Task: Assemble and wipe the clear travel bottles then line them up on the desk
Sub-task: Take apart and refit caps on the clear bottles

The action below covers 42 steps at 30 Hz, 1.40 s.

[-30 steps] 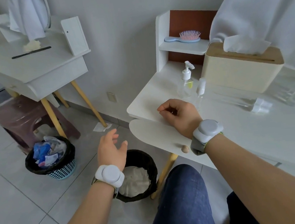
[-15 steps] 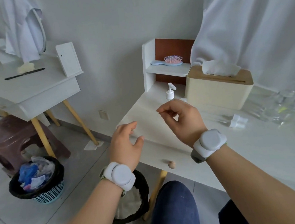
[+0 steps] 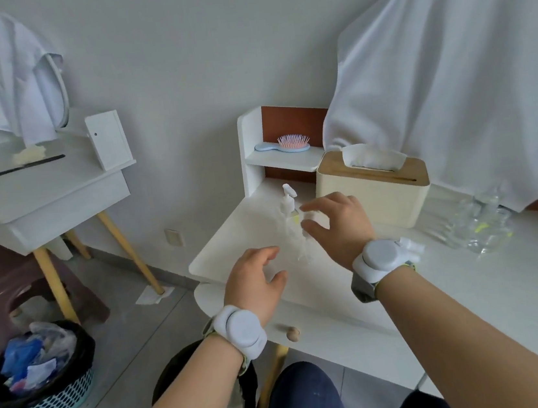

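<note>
A clear pump bottle with a white pump head stands on the white desk near its far left corner. A second clear bottle stands in front of it, just left of my right hand. That hand hovers over the desk with fingers spread and holds nothing. My left hand hangs lower, over the desk's left edge, fingers relaxed and apart. A white cap piece shows behind my right wrist. More clear bottle parts lie in a heap at the right.
A cream tissue box stands behind my right hand, a white cloth draped above it. A pink hairbrush lies on the small shelf. Two bins stand on the floor at left, near another white table.
My right hand has uncurled and reached forward toward the bottles. My left hand has risen to the desk edge. The view has tilted up.
</note>
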{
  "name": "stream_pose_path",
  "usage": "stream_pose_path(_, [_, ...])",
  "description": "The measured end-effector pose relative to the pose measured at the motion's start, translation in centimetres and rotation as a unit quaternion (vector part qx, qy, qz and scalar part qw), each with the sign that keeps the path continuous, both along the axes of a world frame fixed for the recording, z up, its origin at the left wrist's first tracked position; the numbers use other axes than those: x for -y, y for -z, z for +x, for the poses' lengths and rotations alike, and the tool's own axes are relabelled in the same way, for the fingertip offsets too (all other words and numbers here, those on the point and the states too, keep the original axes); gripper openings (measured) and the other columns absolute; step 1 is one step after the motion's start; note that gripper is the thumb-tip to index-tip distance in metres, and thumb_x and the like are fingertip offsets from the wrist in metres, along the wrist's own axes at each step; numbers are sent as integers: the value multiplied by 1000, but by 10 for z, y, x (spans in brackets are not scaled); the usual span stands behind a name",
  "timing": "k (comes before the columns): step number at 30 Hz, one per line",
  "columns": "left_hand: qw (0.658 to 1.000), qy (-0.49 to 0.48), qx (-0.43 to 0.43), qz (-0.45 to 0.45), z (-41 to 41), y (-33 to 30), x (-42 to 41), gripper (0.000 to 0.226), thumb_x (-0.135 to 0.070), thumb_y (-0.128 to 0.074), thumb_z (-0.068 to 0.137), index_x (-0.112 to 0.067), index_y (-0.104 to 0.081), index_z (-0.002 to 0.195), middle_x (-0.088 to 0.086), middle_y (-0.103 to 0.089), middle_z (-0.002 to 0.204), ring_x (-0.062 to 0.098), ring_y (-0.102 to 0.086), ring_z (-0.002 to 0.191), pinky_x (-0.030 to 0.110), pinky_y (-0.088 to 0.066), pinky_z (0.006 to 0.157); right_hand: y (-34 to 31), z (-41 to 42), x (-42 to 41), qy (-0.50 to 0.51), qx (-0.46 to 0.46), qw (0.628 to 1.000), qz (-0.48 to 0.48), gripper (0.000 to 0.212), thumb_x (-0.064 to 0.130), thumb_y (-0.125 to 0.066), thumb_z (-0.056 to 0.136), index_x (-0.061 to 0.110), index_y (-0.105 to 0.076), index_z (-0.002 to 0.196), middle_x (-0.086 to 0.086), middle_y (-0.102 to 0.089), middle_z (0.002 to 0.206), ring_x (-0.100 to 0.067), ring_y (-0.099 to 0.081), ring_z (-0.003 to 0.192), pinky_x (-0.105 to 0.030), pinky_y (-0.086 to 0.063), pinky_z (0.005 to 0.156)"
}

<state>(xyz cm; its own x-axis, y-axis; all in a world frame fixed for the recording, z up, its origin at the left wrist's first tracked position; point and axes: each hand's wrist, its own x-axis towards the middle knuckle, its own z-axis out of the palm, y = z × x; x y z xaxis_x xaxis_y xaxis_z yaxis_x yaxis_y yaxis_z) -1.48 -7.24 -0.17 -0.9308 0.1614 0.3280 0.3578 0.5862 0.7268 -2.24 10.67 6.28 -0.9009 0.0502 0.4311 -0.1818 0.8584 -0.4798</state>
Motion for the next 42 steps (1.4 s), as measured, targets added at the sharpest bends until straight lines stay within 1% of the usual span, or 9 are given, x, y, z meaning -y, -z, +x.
stream_pose_path(6, [1000,16,18,-2,-1,0,-19,44,-24,-67,86,-24,-56,128,-8,-58,119,10,-55,109,22,-42,87,3,3,-6,-15,57,995,-75,13,28,-66,87,24,-60,97,8,-64,87,-16,-61,83,-33,-50,74])
stream_pose_path(11, [999,28,16,27,2,-4,-39,53,-30,-69,85,-23,-50,134,-8,-55,122,8,-52,111,26,-44,95,6,13,-20,-11,44,981,-189,15,33,-73,82,28,-58,83,12,-67,80,-4,-60,73,-19,-49,67])
stream_pose_path(16, [995,69,4,70,7,-10,-65,54,-33,-73,81,-24,-53,131,-14,-56,115,-1,-50,108,2,-32,85,4,24,-44,0,48,953,-300,25,40,-78,76,21,-62,79,3,-72,77,-15,-65,70,-31,-54,67])
stream_pose_path(18, [992,88,-6,85,9,-11,-76,53,-32,-75,80,-23,-55,128,-13,-58,115,-2,-52,108,-3,-30,85,6,31,-55,3,45,943,-331,28,40,-80,75,18,-62,78,1,-72,74,-9,-63,63,-27,-51,61])
stream_pose_path(22, [990,108,-32,81,12,-12,-95,49,-29,-78,77,-21,-60,122,-10,-62,108,1,-56,101,6,-39,87,13,45,-74,20,42,922,-385,29,37,-81,74,15,-62,78,-2,-72,70,-10,-65,60,-23,-50,55])
stream_pose_path(27, [989,121,-5,82,15,-11,-119,45,-37,-82,69,-28,-64,109,-14,-66,96,4,-61,88,16,-47,79,26,60,-101,34,41,887,-458,26,25,-81,77,8,-62,81,-16,-73,81,-15,-66,63,-25,-53,59])
stream_pose_path(33, [988,139,-6,68,14,-6,-138,39,-27,-84,69,-25,-68,104,-13,-67,94,4,-63,84,14,-47,73,37,71,-121,22,26,867,-497,21,21,-77,82,8,-61,77,-1,-71,64,-14,-65,57,-26,-55,57])
stream_pose_path(38, [985,163,-24,59,11,-3,-141,37,-19,-83,71,-21,-72,106,-10,-64,95,5,-66,90,24,-51,79,47,75,-133,88,57,941,-322,40,52,-62,88,14,-63,76,3,-66,58,-9,-51,42,-25,-44,47])
stream_pose_path(42, [983,179,-31,35,10,-3,-145,38,-22,-82,73,-23,-72,109,-10,-65,96,9,-65,90,29,-52,82,53,75,-136,64,59,928,-362,40,50,-65,87,11,-60,76,0,-60,49,-11,-43,37,-21,-36,41])
